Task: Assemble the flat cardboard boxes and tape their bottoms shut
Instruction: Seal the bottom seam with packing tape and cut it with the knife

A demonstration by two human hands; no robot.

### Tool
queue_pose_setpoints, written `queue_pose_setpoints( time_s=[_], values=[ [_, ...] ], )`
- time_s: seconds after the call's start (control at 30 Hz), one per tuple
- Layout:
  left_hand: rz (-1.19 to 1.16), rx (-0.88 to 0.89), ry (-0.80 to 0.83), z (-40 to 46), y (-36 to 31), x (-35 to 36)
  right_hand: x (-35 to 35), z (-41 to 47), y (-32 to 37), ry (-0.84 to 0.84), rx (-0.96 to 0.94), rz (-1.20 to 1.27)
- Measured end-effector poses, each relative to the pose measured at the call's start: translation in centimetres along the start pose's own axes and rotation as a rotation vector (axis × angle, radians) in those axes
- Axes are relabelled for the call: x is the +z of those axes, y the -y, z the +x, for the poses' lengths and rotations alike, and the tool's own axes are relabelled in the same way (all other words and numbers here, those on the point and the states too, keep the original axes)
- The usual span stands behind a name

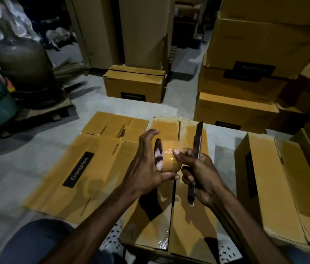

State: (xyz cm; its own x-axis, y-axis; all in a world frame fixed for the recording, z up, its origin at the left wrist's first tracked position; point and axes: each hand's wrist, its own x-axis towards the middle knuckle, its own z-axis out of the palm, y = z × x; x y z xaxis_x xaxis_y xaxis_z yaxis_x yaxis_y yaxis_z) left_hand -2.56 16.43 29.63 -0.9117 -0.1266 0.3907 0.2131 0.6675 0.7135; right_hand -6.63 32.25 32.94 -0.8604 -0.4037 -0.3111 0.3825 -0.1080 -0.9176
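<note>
In the head view, a roll of brown tape (166,158) is held just above centre over an assembled box (186,216) that lies with its bottom flaps up, running from 6 o'clock towards 12. The roll is cradled by the left hand (146,168): its fingers are spread and curved over the roll's far side, and the thumb is tucked underneath. A utility knife (196,159) is gripped by the right hand (198,172), whose fingers are curled round the handle, blade pointing to 12 o'clock; the right thumb (178,153) is pressed on the roll's outer face, seemingly where the loose end is sought. Glossy tape can be seen along the centre seam of the box, though how far it is covered cannot be told.

At 9 o'clock a flat box (85,164) printed "Crompton" is laid on the floor, not yet raised. At 3 o'clock another made-up box (276,187) is set beside the work, and stacked cartons (245,77) are piled at 1 o'clock.

The step appears to be freeing the tape end. It is best done with the thumbnail, the blade kept turned away from the left fingers. Once lifted, the end should be pulled off squarely, anchored past the box edge, and pressed down along the seam so that both flaps are caught evenly.
</note>
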Motion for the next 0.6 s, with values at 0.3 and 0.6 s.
queue_pose_setpoints(
  time_s=[0.3,0.6],
  values=[
    [-0.094,-0.081,0.097,-0.3,0.1,0.5,0.1,1.3,-0.4,-0.016,-0.014,0.037],
    [-0.150,-0.071,0.041,0.2,0.2,0.7,-0.1,1.4,-0.3,0.047,-0.061,0.072]
  ],
)
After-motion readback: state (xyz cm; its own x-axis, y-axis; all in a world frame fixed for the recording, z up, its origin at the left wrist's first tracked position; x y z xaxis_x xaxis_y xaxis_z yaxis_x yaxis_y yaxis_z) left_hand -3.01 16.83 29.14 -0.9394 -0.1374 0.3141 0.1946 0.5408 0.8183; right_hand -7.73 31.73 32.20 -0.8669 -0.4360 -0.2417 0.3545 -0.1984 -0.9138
